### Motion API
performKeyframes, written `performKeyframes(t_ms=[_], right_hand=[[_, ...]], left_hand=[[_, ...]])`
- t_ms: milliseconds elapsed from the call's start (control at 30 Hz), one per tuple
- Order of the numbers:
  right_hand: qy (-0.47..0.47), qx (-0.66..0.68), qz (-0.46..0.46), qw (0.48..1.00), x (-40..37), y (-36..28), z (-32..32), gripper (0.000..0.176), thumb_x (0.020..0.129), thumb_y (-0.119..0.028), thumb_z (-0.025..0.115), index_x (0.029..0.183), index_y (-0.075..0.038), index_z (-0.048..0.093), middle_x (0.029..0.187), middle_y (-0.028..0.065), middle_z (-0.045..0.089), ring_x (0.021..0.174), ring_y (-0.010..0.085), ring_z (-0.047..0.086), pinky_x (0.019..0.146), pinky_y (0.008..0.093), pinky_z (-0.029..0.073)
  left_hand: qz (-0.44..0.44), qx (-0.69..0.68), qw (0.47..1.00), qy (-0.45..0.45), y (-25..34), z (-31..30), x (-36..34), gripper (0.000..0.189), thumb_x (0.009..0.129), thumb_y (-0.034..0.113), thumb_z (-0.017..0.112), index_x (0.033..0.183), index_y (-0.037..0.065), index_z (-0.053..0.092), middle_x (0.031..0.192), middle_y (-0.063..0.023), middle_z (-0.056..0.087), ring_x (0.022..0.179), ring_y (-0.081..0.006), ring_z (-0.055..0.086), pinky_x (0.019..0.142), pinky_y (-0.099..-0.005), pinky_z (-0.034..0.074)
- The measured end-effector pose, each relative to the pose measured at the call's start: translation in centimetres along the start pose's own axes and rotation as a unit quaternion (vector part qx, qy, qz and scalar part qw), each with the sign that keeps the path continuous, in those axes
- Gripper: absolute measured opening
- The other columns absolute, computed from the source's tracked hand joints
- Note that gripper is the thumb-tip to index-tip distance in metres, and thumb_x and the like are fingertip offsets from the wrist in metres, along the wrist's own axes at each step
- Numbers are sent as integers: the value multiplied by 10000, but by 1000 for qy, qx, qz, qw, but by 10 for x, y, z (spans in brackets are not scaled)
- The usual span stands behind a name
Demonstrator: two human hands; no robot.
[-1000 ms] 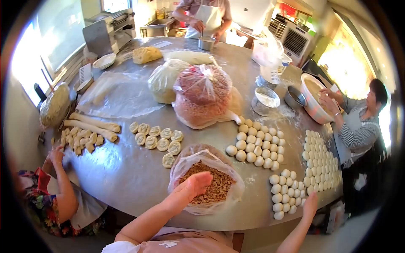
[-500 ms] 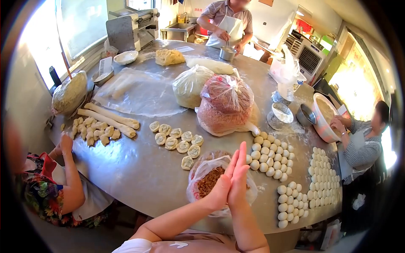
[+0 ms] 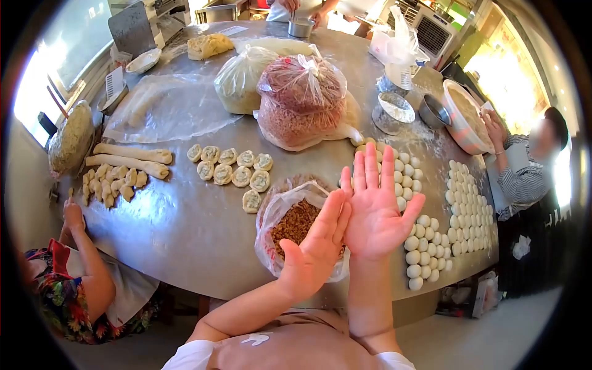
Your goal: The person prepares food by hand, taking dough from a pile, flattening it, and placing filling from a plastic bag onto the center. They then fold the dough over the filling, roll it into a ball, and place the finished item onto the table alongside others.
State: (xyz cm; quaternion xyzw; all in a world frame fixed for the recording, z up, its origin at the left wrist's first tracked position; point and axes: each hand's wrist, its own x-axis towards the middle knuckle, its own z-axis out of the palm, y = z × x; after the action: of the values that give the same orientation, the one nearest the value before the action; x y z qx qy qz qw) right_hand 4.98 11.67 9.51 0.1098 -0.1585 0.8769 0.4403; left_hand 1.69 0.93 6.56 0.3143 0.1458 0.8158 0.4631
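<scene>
My left hand point(image 3: 311, 250) is held up with its fingers stretched out and its thumb apart. Beside it my right hand point(image 3: 377, 216) shows an open palm, fingers spread, with nothing on it. The fingers of the left touch or overlap the edge of the right palm. Below and partly behind my hands stands a plastic bag point(image 3: 266, 231) of brown crumbly filling point(image 3: 295, 223). Rows of round white dough balls point(image 3: 425, 246) lie to the right of my hands, some hidden behind my right fingers. Left of the bag are several pleated dough rounds point(image 3: 241, 176).
Tied bags of pinkish filling point(image 3: 302, 105) and pale filling point(image 3: 243, 77) stand mid-table. Dough ropes point(image 3: 129, 161) and cut dough pieces point(image 3: 111, 185) lie left, near a person's hand point(image 3: 74, 216). Another person point(image 3: 524, 166) works at a large tub point(image 3: 462, 123) on the right.
My palms were pressed together; now they have opened apart, the right palm turned up into view. My view has tilted down. The person at the far side has mostly left the frame.
</scene>
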Motion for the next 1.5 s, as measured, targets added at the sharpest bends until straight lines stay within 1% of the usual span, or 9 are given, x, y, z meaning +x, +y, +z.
performKeyframes(t_ms=[267,600,767,933,1133,1267,1367,1467,1500], right_hand=[[-14,-1,-20,1000,-5,-4,3,877,910,-681,308,1526,-100,75,1590,143,-23,1468,277,-55,1179,453,-27],[8,-20,-23,999,-6,-3,8,865,917,-683,292,1527,-107,80,1591,137,24,1470,275,-14,1181,438,-10],[-26,-152,-18,988,-8,-4,-3,900,897,-735,213,1526,-99,111,1593,123,48,1470,270,-2,1174,428,-15],[-69,-519,-41,851,-16,3,-4,979,868,-777,141,1517,-46,106,1589,150,45,1469,283,-23,1166,426,-35],[-168,-740,-37,650,-32,14,-1,896,930,-670,230,1474,40,200,1555,250,99,1448,400,49,1145,509,40],[-196,-806,-44,556,-43,25,-3,858,943,-639,264,1444,57,285,1534,285,143,1432,442,105,1139,525,85],[-195,-827,-43,526,-50,24,-8,831,952,-616,266,1431,62,309,1531,283,158,1431,439,114,1139,528,81],[-178,-851,-53,490,-52,14,-10,797,958,-586,277,1425,59,321,1528,279,174,1429,441,114,1139,531,76],[-171,-862,-60,473,-51,9,-11,789,959,-578,278,1424,58,324,1527,278,178,1428,442,115,1140,530,76]], left_hand=[[-94,-241,965,42,17,-3,4,1058,819,826,227,1519,46,81,1603,-22,72,1466,-187,76,1167,-394,-11],[-142,-305,938,85,21,-16,5,1063,783,843,304,1520,93,152,1581,-17,178,1444,-212,190,1152,-399,106],[-141,-290,941,105,22,-16,6,1000,815,814,296,1506,96,215,1558,-50,252,1420,-220,261,1132,-417,188],[-133,-258,953,88,11,-19,4,1009,821,817,230,1520,93,150,1587,-33,138,1454,-210,147,1173,-396,84],[-121,-132,982,62,13,-12,6,988,841,799,150,1525,88,94,1590,-43,104,1452,-209,136,1176,-397,108],[-235,-428,847,211,-10,-30,-12,748,784,829,372,1085,173,564,671,29,481,483,-102,443,393,-238,321],[-126,-460,866,152,-22,-30,-25,687,962,576,392,1501,169,263,1359,-19,446,1031,-122,498,791,-251,429],[-237,-101,955,145,-2,-14,-14,951,866,765,102,1525,81,60,1588,-46,101,1453,-210,123,1174,-404,114],[-253,-120,951,133,-1,-12,-15,943,870,757,94,1525,80,55,1588,-42,100,1455,-209,113,1175,-405,106]])
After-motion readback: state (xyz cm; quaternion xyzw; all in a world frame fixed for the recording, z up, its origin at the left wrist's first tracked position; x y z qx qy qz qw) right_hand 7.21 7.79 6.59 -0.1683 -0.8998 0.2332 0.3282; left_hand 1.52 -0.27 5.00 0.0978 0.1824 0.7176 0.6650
